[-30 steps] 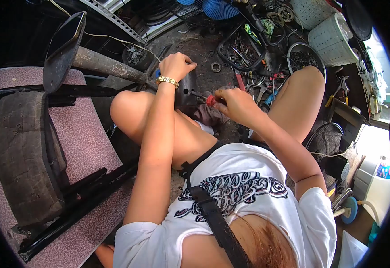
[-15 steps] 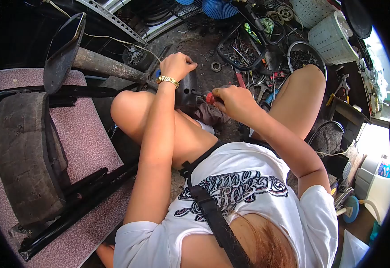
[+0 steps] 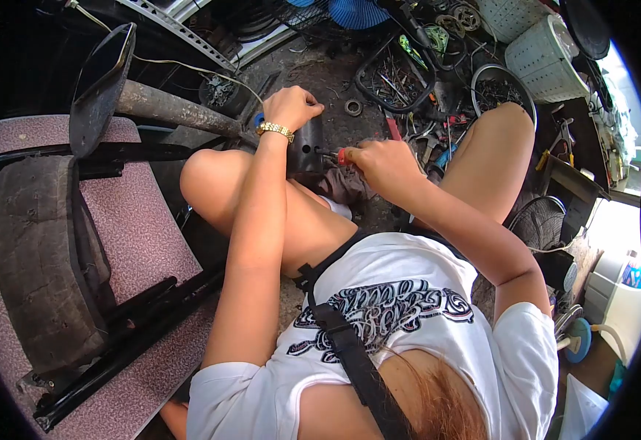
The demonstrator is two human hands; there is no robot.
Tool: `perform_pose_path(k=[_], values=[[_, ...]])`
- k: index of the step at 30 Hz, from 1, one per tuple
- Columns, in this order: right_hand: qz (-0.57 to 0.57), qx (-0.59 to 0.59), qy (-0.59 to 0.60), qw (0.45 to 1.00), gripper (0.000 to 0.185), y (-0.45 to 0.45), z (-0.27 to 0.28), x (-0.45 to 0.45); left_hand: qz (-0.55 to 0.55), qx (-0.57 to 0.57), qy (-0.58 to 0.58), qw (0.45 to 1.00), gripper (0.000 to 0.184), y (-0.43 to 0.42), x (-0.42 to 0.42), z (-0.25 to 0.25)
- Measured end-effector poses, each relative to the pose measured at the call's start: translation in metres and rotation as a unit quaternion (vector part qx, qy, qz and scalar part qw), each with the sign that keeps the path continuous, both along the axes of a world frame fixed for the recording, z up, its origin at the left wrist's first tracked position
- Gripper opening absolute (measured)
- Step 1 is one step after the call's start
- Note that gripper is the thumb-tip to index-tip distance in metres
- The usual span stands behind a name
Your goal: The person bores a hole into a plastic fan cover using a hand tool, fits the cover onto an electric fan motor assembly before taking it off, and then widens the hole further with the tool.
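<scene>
A dark cylindrical part [image 3: 308,144] with round holes in its side stands on the floor between my knees. My left hand [image 3: 292,108], with a gold bracelet at the wrist, is closed at its upper end; some fingertips are hidden behind it. Closed around the red handle of a screwdriver [image 3: 343,156] is my right hand [image 3: 385,166]. The screwdriver's thin shaft points left at a hole in the cylinder's side; whether the tip is inside I cannot tell. A brown cloth [image 3: 344,183] lies crumpled just below the shaft.
A metal ring [image 3: 353,108] lies on the floor beyond my hands. Farther off are a black tray [image 3: 396,81] of small metal pieces, a round bowl [image 3: 502,73] and scattered tools. To the left, a metal post [image 3: 181,108] slants near a pink padded board [image 3: 140,220] bearing black bars.
My right hand has turned on the screwdriver, so less of the red handle shows. My left hand keeps its place at the cylinder. The view has shifted slightly.
</scene>
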State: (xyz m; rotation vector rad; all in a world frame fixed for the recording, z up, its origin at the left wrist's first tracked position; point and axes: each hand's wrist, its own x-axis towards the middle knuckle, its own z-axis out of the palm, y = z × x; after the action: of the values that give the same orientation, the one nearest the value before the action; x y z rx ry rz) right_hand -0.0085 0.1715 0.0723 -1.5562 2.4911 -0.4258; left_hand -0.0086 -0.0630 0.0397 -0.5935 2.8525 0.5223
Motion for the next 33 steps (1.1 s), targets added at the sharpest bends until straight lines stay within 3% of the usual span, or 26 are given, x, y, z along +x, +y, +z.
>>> perform_pose_path(k=[18,20,33], values=[[0.025,-0.047,0.022,0.998,0.018,-0.009,-0.005,-0.013,-0.008,0.007,-0.006,1.0,0.03,-0.004,0.0,0.002],[0.006,0.026,-0.049,0.998,0.016,-0.011,-0.002,-0.015,-0.002,0.007,-0.004,1.0,0.03,-0.004,-0.001,0.002],[-0.047,-0.01,-0.299,0.953,0.027,0.0,-0.01,-0.025,-0.006,-0.012,0.006,1.0,0.028,0.005,0.0,0.003]])
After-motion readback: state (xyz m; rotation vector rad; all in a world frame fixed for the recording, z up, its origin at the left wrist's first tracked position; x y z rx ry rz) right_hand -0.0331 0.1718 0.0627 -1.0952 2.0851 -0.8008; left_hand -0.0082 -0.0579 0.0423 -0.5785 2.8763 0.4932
